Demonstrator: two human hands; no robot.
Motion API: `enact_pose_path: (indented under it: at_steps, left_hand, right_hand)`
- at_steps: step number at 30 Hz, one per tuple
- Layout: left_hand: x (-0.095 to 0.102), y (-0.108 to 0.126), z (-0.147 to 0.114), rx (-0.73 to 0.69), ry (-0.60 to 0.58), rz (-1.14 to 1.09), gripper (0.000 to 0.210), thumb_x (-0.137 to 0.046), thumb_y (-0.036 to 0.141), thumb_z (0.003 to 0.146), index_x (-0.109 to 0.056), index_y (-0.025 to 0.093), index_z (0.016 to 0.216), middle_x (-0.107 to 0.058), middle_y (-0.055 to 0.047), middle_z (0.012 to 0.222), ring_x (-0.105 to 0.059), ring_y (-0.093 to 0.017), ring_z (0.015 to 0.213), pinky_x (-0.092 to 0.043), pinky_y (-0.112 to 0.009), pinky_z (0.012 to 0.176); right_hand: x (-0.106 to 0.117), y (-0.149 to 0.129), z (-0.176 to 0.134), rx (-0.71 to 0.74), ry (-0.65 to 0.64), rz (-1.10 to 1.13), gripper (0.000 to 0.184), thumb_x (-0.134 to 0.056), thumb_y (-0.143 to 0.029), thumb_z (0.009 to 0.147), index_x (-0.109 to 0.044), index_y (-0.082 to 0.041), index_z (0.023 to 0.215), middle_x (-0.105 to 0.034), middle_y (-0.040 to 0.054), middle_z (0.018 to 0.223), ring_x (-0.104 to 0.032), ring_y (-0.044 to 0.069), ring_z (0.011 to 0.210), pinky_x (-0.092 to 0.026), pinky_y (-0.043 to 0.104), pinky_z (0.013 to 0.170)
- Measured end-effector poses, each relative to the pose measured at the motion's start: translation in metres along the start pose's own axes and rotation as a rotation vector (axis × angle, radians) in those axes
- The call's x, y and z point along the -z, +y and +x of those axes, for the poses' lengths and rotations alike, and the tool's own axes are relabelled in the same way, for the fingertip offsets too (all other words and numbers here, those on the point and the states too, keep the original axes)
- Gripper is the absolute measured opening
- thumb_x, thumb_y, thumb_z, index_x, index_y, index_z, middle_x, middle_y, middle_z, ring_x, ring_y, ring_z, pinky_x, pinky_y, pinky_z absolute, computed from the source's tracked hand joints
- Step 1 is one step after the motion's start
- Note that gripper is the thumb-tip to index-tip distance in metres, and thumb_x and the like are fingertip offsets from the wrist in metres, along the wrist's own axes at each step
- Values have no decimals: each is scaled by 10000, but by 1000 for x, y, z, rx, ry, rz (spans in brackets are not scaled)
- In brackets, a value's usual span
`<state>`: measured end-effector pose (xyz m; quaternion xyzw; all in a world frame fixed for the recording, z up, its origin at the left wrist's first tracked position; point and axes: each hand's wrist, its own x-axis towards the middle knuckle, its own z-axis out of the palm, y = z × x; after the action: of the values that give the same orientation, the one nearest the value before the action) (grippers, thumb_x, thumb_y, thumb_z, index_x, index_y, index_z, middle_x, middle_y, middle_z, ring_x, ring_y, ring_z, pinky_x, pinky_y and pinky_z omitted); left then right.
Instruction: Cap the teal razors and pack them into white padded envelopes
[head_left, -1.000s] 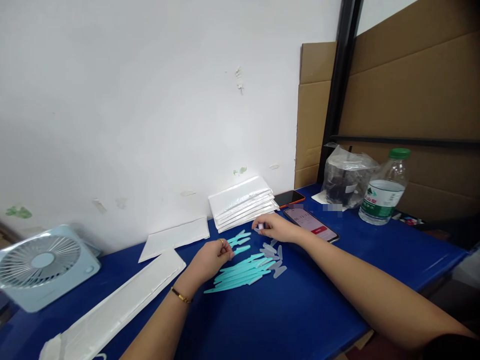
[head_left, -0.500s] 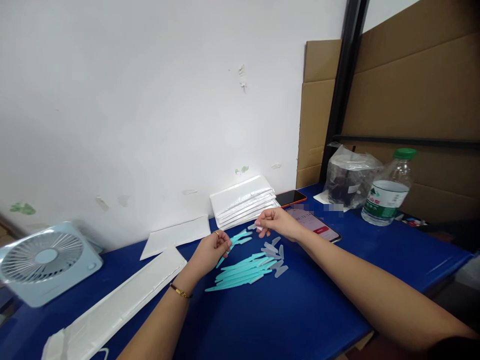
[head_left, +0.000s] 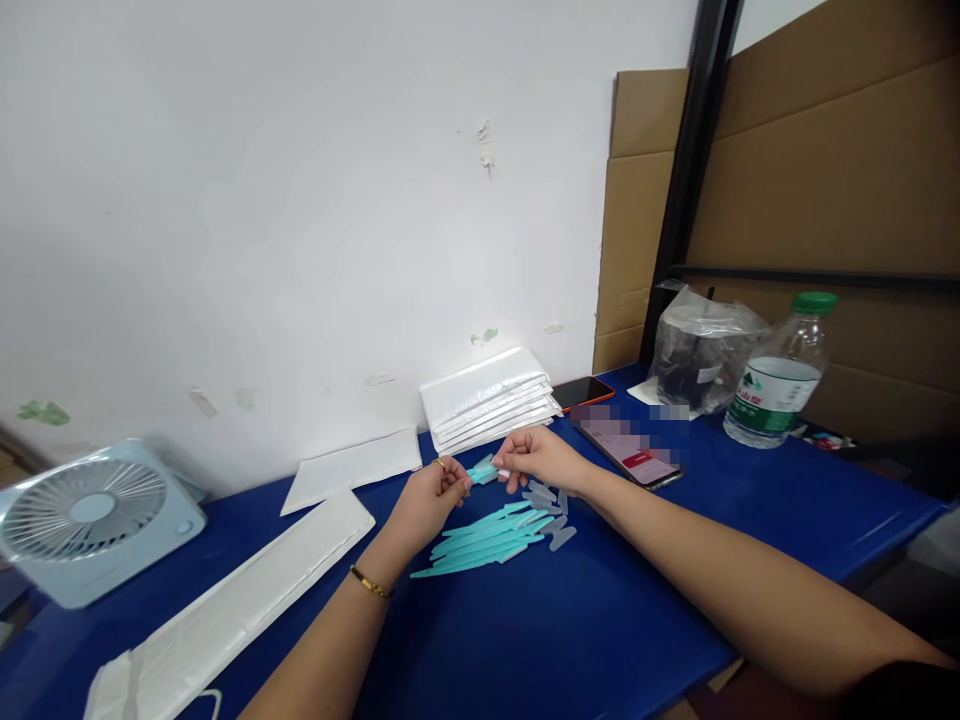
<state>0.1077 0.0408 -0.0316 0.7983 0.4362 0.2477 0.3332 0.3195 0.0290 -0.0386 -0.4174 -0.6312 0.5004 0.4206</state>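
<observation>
Pinched in my left hand (head_left: 433, 498) are turquoise eyebrow razors (head_left: 482, 473), their heads pointing right. My right hand (head_left: 534, 460) is closed at those heads, its fingertips on a small translucent blade cap that they partly hide. Between the two hands there is almost no gap. Just below lies a loose row of several turquoise eyebrow razors (head_left: 480, 542), side by side with handles to the left. Several loose translucent caps (head_left: 559, 538) are scattered at the right end of that row, under my right hand.
Behind the hands a stack of white padded envelopes (head_left: 487, 395) leans by the wall. More white envelopes (head_left: 240, 590) lie left, beside a light-blue fan (head_left: 94, 515). To the right are two phones (head_left: 630, 450), a bagged cup (head_left: 697, 360) and a water bottle (head_left: 776, 385).
My right hand has moved left and slightly down, bringing the translucent cap to the razor heads in my left hand. My left hand has shifted slightly right. The row below stays put.
</observation>
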Motion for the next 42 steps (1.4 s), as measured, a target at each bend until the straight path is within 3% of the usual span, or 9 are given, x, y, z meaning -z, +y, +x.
enact_pose_path:
  at_steps: [5, 9, 15, 20, 23, 28, 32, 35, 42]
  left_hand:
    - [-1, -7, -1, -4, 103, 305, 161, -520, 340, 763, -593, 200, 797, -614, -30, 748, -552, -177, 712, -374, -267, 638]
    - [-2, -1, -4, -91, 76, 365, 215, -569, 342, 730, -629, 223, 898, -624, -49, 897, -549, -218, 861, -380, -287, 704]
    - [-10, 10, -10, -86, -101, 330, 186, -583, 358, 693, -667, 224, 791, -620, -33, 781, -545, -187, 713, -342, -259, 576]
    - [-8, 12, -11, -83, -89, 382, 135, -555, 305, 710, -658, 220, 696, -624, -33, 766, -543, -180, 705, -328, -252, 569]
    - [-7, 13, -12, -112, -50, 411, 132, -580, 332, 715, -663, 236, 751, -624, -34, 832, -552, -186, 735, -342, -253, 590]
    - [-12, 13, -12, -95, -95, 415, 117, -615, 342, 695, -662, 243, 735, -621, -25, 820, -556, -193, 750, -354, -258, 598]
    - [-16, 9, -10, -63, -73, 386, 115, -578, 313, 715, -646, 222, 698, -616, -30, 788, -545, -182, 705, -348, -259, 582]
    - [-15, 7, -8, -20, -11, 335, 150, -551, 328, 736, -642, 210, 719, -600, -28, 750, -524, -168, 657, -336, -258, 559]
    - [-13, 8, -5, 7, 16, 287, 183, -557, 355, 739, -640, 193, 756, -573, -14, 737, -506, -150, 648, -333, -250, 554]
  right_hand:
    - [27, -5, -5, 93, 102, -561, 239, -635, -392, 687, -679, -159, 718, -599, -3, 587, -501, 82, 483, -341, 186, 444]
    - [47, -18, -18, 22, -79, -789, 173, -685, -344, 607, -684, -177, 654, -601, -9, 564, -509, 103, 515, -324, 194, 447]
    - [36, -16, -23, -2, -121, -975, 94, -679, -235, 548, -672, -196, 633, -646, 8, 617, -534, 127, 531, -321, 212, 455]
    - [32, -7, -19, 29, -59, -1095, 68, -662, -194, 528, -659, -195, 596, -645, 24, 603, -545, 148, 548, -324, 224, 474]
    - [34, -8, -18, 35, -34, -1065, 58, -630, -175, 553, -652, -187, 604, -643, 25, 617, -536, 138, 542, -325, 218, 469]
    - [38, -19, -20, 81, -29, -820, 121, -568, -203, 653, -655, -169, 730, -631, 17, 678, -535, 114, 576, -372, 194, 510]
    - [43, -22, -23, -35, -160, -585, 223, -568, -337, 726, -652, -156, 827, -593, 10, 627, -517, 102, 505, -387, 199, 475]
    - [47, -22, -23, -115, -248, -460, 259, -598, -367, 719, -653, -150, 849, -587, 11, 595, -525, 106, 497, -396, 198, 461]
    - [48, -24, -24, -123, -251, -419, 275, -637, -379, 685, -671, -139, 815, -587, 6, 544, -522, 98, 480, -400, 190, 456]
